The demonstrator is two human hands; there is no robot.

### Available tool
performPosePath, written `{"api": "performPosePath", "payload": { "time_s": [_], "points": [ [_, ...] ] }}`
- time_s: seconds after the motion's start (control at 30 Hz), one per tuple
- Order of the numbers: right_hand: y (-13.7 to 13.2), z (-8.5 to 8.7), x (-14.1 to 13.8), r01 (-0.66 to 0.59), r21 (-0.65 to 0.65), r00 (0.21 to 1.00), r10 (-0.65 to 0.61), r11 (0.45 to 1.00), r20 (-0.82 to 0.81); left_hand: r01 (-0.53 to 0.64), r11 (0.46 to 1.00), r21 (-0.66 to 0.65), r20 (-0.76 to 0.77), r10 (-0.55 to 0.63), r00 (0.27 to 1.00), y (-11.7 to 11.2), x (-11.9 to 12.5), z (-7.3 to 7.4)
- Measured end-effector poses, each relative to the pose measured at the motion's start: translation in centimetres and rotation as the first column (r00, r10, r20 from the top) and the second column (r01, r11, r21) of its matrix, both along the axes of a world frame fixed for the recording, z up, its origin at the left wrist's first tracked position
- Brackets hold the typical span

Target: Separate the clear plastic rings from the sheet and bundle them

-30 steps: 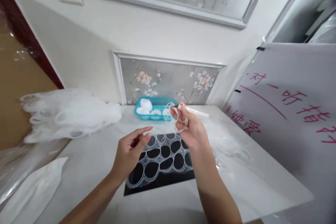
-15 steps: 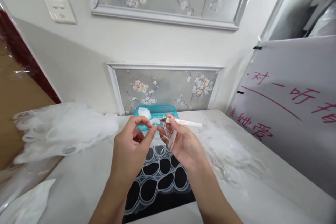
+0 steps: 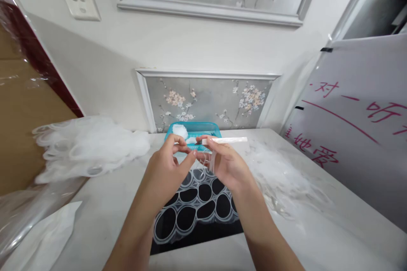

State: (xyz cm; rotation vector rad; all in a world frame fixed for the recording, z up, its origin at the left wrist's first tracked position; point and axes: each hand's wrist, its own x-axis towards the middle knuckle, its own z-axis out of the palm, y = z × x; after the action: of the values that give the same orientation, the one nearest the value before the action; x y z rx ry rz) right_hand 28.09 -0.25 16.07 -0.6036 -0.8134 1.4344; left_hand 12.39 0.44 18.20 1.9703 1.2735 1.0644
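Observation:
My right hand (image 3: 224,164) is closed round a thin white stick-like tool (image 3: 227,140) that points right, and a small clear plastic piece (image 3: 212,160) hangs in its fingers. My left hand (image 3: 167,169) pinches at the same clear piece, fingertips touching the right hand's. Both hands hover above a clear plastic tray with round cut-outs (image 3: 193,205) that lies on a black mat (image 3: 203,235) on the white table (image 3: 104,203). Behind the hands stands a teal basket (image 3: 208,127) with white pieces inside.
A heap of clear plastic rings (image 3: 85,146) lies at the left, a looser pile of clear scraps (image 3: 282,178) at the right. A whiteboard with red writing (image 3: 352,127) leans on the right. A white sheet (image 3: 41,235) lies near left. Wall panels stand behind.
My left hand rose from above the tray and met my right hand, pinching the clear piece. The white tool now points level to the right. The camera shifted slightly.

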Motion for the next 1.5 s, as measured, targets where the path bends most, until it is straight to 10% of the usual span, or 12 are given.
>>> {"api": "performPosePath", "payload": {
  "time_s": [0.13, 0.27, 0.5, 0.67, 0.93, 1.27, 1.5],
  "points": [
    [2.5, -2.3, 1.5, 0.012, 0.010, 0.920, -0.014, 1.000, 0.391, -0.001, 0.999, -0.054, -0.315, -0.016, 0.949, 0.3, -1.0, 0.3],
    [4.1, -4.7, 2.6, -0.051, -0.139, 0.572, 0.143, 0.989, 0.808, 0.027, 0.993, -0.114, -0.547, -0.085, 0.833, 0.5, -2.0, 0.3],
    [4.0, -5.8, 2.7, 0.040, -0.220, 0.246, 0.203, 0.975, 0.948, 0.084, 0.994, -0.068, -0.567, -0.108, 0.817, 0.9, -2.6, -0.3],
    [2.5, -3.7, 3.3, 0.221, 0.031, 0.428, -0.126, 0.975, 0.895, 0.175, 0.984, 0.020, -0.520, -0.139, 0.843, 1.0, -2.6, -0.7],
    [-0.9, -0.1, 1.6, -0.181, 0.070, 0.832, 0.115, 0.981, 0.542, 0.398, 0.910, 0.115, -0.375, -0.331, 0.866, 1.0, -1.1, -0.8],
    [-1.7, 0.5, 0.4, -0.178, 0.082, 0.950, 0.150, 0.981, 0.272, 0.577, 0.803, 0.150, -0.291, -0.522, 0.802, 0.8, -1.0, -0.3],
    [-2.4, 0.9, 0.4, -0.166, 0.086, 0.950, 0.135, 0.982, 0.283, 0.487, 0.790, 0.371, -0.375, -0.352, 0.857, 1.1, -0.8, -1.0]
  ]
}}
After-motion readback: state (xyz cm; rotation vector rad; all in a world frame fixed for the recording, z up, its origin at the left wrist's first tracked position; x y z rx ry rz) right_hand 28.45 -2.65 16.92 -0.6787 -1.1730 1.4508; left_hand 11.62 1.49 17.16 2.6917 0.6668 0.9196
